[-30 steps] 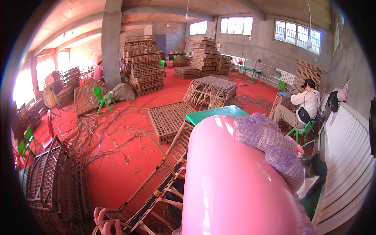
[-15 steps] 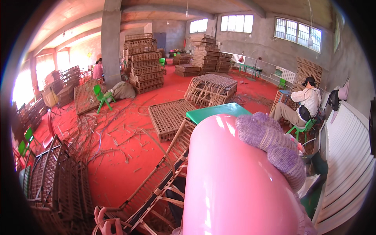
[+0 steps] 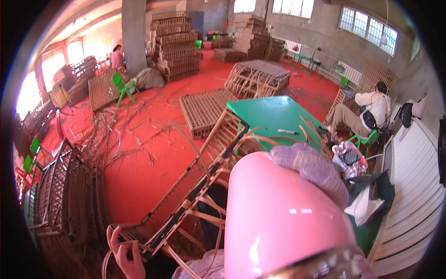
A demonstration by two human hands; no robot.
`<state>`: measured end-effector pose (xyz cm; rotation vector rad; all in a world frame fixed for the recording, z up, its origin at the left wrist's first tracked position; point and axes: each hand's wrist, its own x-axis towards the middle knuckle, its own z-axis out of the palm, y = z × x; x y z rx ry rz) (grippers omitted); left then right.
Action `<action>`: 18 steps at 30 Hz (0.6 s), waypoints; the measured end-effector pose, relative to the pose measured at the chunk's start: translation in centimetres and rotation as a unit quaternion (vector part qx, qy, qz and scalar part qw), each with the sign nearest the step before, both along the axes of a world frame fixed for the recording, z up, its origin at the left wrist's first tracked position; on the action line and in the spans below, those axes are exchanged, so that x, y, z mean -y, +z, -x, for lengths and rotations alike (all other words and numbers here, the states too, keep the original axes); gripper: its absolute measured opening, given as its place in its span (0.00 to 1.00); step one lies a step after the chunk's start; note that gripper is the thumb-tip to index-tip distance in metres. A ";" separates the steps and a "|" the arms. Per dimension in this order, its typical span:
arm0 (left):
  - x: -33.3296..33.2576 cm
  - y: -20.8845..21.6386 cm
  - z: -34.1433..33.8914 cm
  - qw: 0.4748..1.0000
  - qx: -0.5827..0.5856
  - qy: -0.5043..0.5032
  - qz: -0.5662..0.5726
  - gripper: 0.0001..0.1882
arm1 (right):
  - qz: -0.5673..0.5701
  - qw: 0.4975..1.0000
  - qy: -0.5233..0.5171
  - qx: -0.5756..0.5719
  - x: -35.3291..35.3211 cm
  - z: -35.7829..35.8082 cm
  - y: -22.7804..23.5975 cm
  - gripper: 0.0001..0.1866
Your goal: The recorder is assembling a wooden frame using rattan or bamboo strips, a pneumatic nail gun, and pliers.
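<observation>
A large, glossy pink drinking bottle [image 3: 283,209] fills the lower middle, close to me, its rounded end pointing away. Part of a darker rim shows at its near end. My right hand [image 3: 310,169], in a purple knitted glove, wraps its fingers over the bottle's far right side. At the lower left, my bare left hand [image 3: 124,255] pinches a thin brown strip at the corner of a half-woven wicker frame [image 3: 186,204]. This frame slants up from that hand toward the green table, with loose strips sticking out. The bottle hides part of the frame and my lap.
Beyond the bottle is a green table [image 3: 272,116] with a pen [image 3: 288,132] on it. Woven panels [image 3: 69,195] lean at left. Strip scraps litter the red floor [image 3: 139,181]. A seated person [image 3: 371,109] works at right, near a white radiator [image 3: 413,186]. Crate stacks [image 3: 176,46] stand farther back.
The bottle's far end sits lower in view, uncovering more of the green table and the things at its right. My left hand has shifted slightly and stays at the frame's corner.
</observation>
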<state>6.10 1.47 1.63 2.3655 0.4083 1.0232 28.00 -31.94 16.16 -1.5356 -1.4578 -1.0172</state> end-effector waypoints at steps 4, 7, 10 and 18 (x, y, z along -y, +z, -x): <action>-0.2 -0.6 0.1 1.000 -0.001 0.010 -0.004 0.06 | 0.016 0.990 0.007 -0.138 -0.1 0.7 -1.1 0.29; -0.3 -0.6 0.1 1.000 -0.006 0.018 -0.001 0.07 | 0.006 0.984 0.022 -0.179 -0.2 1.2 -1.9 0.32; -0.2 -0.4 0.1 0.999 -0.017 0.028 -0.024 0.07 | -0.048 0.973 0.033 -0.225 -0.6 1.2 -4.3 0.35; -0.5 -0.7 0.5 0.999 -0.024 0.030 -0.029 0.09 | -0.051 0.967 -0.022 -0.249 -1.1 0.2 -7.0 0.40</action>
